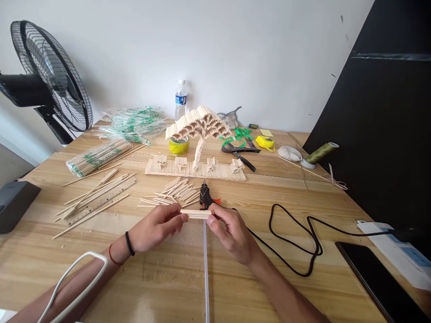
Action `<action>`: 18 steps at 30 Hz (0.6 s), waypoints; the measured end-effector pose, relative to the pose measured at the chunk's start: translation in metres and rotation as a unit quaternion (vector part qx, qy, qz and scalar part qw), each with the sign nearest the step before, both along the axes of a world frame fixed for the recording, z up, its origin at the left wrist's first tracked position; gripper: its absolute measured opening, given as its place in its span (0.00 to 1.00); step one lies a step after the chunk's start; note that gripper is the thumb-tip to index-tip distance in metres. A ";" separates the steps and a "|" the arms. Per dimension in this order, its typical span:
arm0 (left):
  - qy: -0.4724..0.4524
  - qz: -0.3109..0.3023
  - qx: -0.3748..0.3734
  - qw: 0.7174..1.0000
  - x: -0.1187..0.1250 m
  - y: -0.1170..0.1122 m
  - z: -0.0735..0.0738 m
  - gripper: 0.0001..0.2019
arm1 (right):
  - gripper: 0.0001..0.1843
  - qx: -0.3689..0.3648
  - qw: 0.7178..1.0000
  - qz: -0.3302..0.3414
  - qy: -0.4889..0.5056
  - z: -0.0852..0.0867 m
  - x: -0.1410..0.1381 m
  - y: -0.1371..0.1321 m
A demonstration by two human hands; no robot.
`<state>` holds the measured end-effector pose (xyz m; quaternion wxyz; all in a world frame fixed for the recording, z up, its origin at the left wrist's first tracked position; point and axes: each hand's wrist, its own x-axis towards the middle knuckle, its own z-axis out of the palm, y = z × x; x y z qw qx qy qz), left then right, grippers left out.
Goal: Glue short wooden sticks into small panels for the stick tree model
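A small flat bundle of short wooden sticks (196, 214) is pinched at its left end by my left hand (160, 226) and at its right end by my right hand (232, 231). Just behind it a black hot glue gun (204, 195) rests on the table, with a long clear glue stick (206, 269) running from it towards me. Cut short sticks (182, 190) lie in a loose pile left of the gun. Farther back stands a stick-built model, a tree-like canopy (200, 123) on a slatted base (218, 170) with several small stick pieces on it.
Left are a ruler (101, 202), long sticks, a wrapped stick bundle (99, 157), plastic wrappers (134, 121) and a fan (50, 76). Pliers (240, 154), a yellow tape measure (265, 143) and a thread spool (321, 154) lie right. A black cord (296, 269) loops near a phone (373, 278).
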<state>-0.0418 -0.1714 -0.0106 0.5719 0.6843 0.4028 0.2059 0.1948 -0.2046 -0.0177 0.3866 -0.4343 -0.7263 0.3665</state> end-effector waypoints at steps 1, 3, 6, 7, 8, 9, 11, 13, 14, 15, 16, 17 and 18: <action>-0.024 0.011 -0.002 1.000 0.001 0.000 -0.001 0.19 | 0.17 0.003 1.000 -0.003 -0.002 0.000 0.000 0.000; -0.088 0.034 -0.018 0.995 0.001 -0.001 -0.003 0.18 | 0.17 0.002 1.000 -0.001 -0.003 0.001 0.000 0.001; -0.156 0.054 -0.042 0.985 0.000 -0.001 -0.004 0.19 | 0.17 -0.006 1.000 0.001 -0.002 0.001 -0.001 0.001; -0.165 0.058 -0.042 0.984 0.000 0.000 -0.004 0.19 | 0.17 -0.008 1.000 0.000 -0.004 0.001 -0.002 0.000; -0.171 0.063 -0.040 0.983 0.000 0.001 -0.004 0.19 | 0.17 -0.010 1.000 0.000 -0.007 0.001 -0.002 0.000; -0.174 0.067 -0.036 0.982 -0.001 0.002 -0.004 0.19 | 0.16 -0.011 1.000 0.001 -0.009 0.001 -0.002 0.000; -0.175 0.073 -0.028 0.981 -0.002 0.003 -0.003 0.20 | 0.17 -0.012 1.000 0.008 -0.011 0.001 -0.002 -0.001; -0.177 0.073 -0.022 0.981 -0.002 0.004 -0.004 0.20 | 0.17 -0.010 1.000 0.014 -0.014 0.002 -0.003 -0.001; -0.177 0.072 -0.019 0.981 -0.002 0.004 -0.004 0.20 | 0.17 -0.007 1.000 0.015 -0.016 0.002 -0.003 -0.001; -0.176 0.070 -0.016 0.982 -0.002 0.004 -0.004 0.20 | 0.16 -0.004 1.000 0.015 -0.018 0.002 -0.003 -0.002; -0.174 0.069 -0.014 0.982 -0.003 0.004 -0.004 0.19 | 0.16 -0.002 1.000 0.016 -0.019 0.002 -0.003 -0.002; -0.171 0.068 -0.011 0.983 -0.003 0.004 -0.004 0.19 | 0.17 -0.002 1.000 0.016 -0.019 0.002 -0.003 -0.002; -0.167 0.068 -0.007 0.984 -0.003 0.003 -0.004 0.18 | 0.17 -0.004 1.000 0.017 -0.019 0.002 -0.003 -0.002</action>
